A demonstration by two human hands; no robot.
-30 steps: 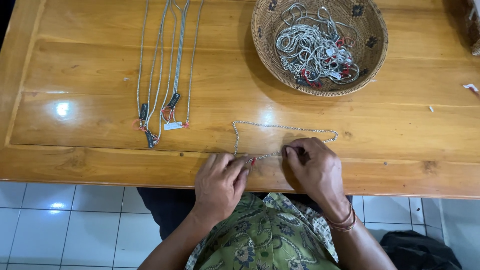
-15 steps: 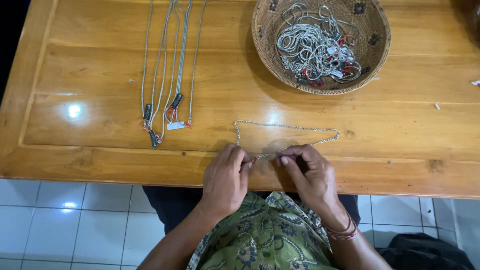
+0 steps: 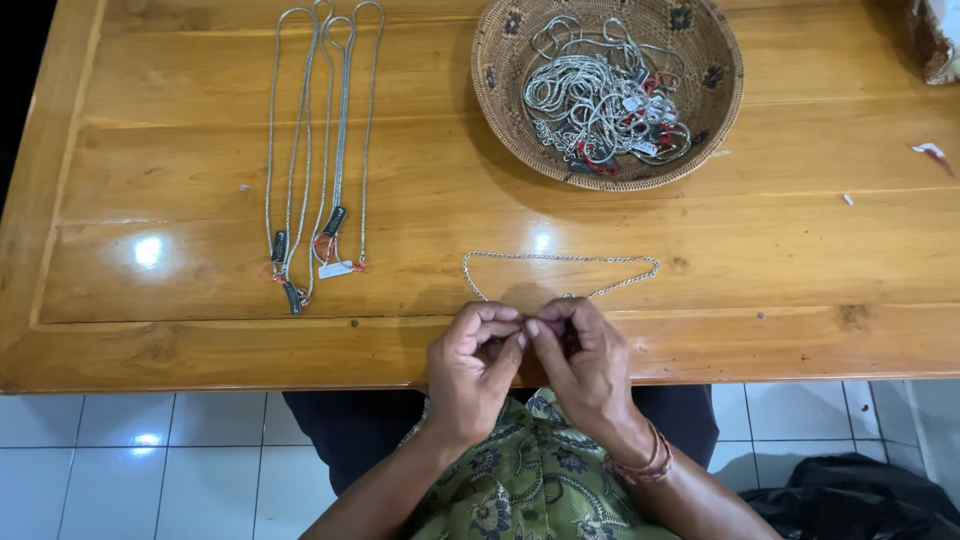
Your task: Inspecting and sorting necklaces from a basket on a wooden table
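I see the left hand [image 3: 472, 367] and the right hand [image 3: 585, 365] meeting at the near edge of the wooden table [image 3: 180, 340], fingertips pinched together on the two ends of a thin silver chain [image 3: 560, 260]. Its loop lies flat on the glossy wood just beyond the hands. Far right, a round woven basket [image 3: 500, 85] holds a tangled heap of silver chains [image 3: 600, 100]. Far left, several long necklaces [image 3: 320, 160] lie straight, side by side.

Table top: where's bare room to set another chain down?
Free: the table right of the chain loop below the basket; also between the laid-out necklaces and the basket. Crowded: the near edge at the left hand and right hand.
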